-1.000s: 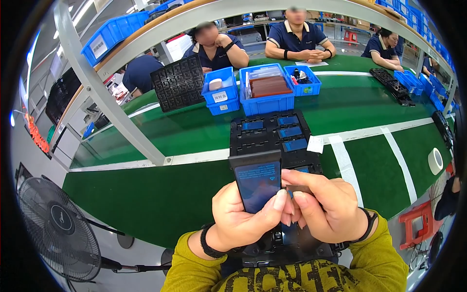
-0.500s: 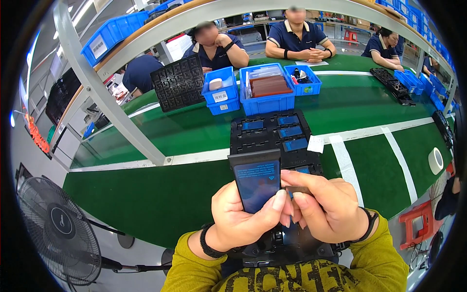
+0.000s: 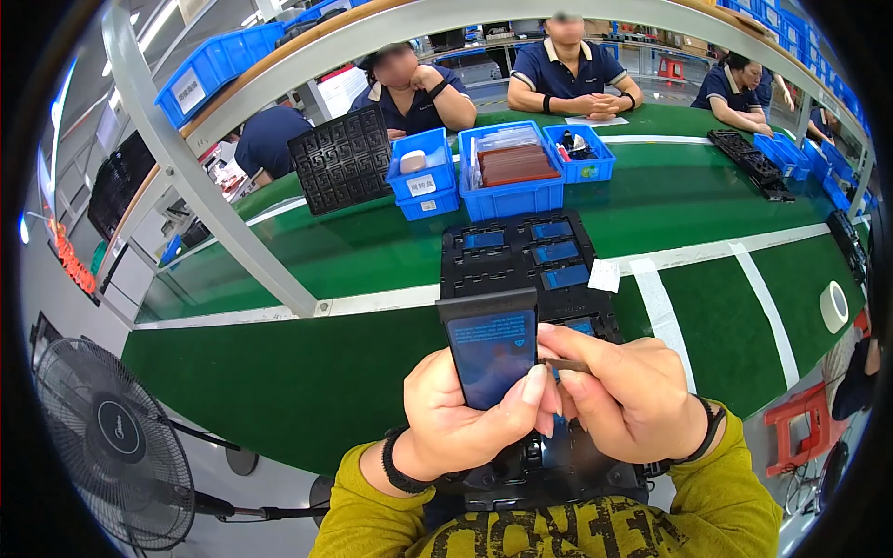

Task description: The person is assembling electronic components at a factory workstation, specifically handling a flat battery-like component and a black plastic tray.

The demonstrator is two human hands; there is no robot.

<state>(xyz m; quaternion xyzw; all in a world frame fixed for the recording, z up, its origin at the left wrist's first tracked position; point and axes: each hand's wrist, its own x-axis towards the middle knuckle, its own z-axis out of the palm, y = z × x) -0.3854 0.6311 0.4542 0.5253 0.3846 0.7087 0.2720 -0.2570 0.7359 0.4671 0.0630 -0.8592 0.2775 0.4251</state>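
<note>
My left hand (image 3: 470,409) is closed around a flat black rectangular battery (image 3: 491,353) with a shiny blue printed face, held upright and tilted toward me. Its thumb lies along the battery's lower right edge. Against that same edge, my right hand (image 3: 633,386) pinches a small dark brown strip (image 3: 569,365) between thumb and forefinger. Whether the strip is joined to the battery cannot be made out. The fingertips of both hands nearly meet there. Below and beyond them lies a black moulded tray (image 3: 473,272) holding several blue-faced batteries (image 3: 555,251), partly hidden by my hands.
Blue bins (image 3: 512,200) with brown sheets and small parts stand behind the tray. A black tray (image 3: 342,158) leans beside them. A grey post (image 3: 214,186) rises at left, near a fan (image 3: 116,428). A tape roll (image 3: 833,307) lies right. Co-workers sit across the green bench.
The brown strip has turned slightly and looks narrower, its outer end a little lower. My right fingers have shifted with it. The battery and my left hand have barely moved.
</note>
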